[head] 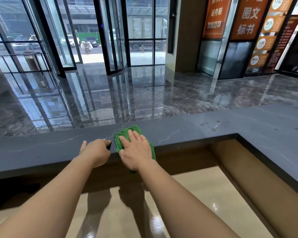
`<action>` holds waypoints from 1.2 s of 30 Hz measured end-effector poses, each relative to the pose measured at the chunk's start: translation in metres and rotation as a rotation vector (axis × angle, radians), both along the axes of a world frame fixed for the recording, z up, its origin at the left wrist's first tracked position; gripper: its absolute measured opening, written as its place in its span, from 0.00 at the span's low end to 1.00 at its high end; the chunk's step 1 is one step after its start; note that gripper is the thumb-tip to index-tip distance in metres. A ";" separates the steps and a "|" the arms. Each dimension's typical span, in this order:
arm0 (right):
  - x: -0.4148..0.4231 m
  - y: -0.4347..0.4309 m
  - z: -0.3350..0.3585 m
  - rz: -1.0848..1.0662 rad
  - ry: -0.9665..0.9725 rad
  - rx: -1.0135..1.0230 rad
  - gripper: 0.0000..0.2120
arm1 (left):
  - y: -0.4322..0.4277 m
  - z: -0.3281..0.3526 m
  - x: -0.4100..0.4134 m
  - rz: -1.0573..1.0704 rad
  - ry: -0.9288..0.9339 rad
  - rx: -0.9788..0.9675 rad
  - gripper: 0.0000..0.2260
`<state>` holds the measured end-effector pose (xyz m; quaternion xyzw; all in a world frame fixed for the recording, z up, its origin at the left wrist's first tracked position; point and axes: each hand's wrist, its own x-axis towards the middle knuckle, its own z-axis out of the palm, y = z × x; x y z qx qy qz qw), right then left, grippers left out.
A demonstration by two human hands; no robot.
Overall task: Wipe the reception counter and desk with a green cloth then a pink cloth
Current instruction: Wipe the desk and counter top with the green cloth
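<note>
- Nearest the camera, two bare forearms reach from about 6 o'clock up over the pale lower desk (187,200) toward the raised counter (41,152).
- The right hand (136,150) lies flat, fingers spread, pressing the green cloth (127,133) onto the counter top near its inner edge, just right of centre. It is not gripped; the palm pins it, and part of it hangs over the edge by the wrist.
- The left hand (95,150) sits just beside the cloth at its 9 o'clock, fingers curled over the counter's inner lip. Something dark shows at the fingertips; I cannot tell whether it is a held object or shadow.
- The step in hand looks like the first pass: green-cloth wiping of the counter top. No pink cloth is in view.
- Toward 2 o'clock from the cloth, pale smudges (212,125) mark the counter where it turns the corner.
- The next move likely calls for sliding the flat palm rightward along the top toward those marks, keeping pressure even so the cloth does not bunch or slip off the edge. The lower desk appears not yet wiped.
</note>
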<state>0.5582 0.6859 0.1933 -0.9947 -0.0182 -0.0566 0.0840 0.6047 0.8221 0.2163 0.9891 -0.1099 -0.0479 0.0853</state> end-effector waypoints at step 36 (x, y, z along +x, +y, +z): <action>-0.008 -0.278 0.021 -0.956 0.241 0.084 0.32 | -0.190 0.005 -0.034 -0.188 -0.022 0.029 0.17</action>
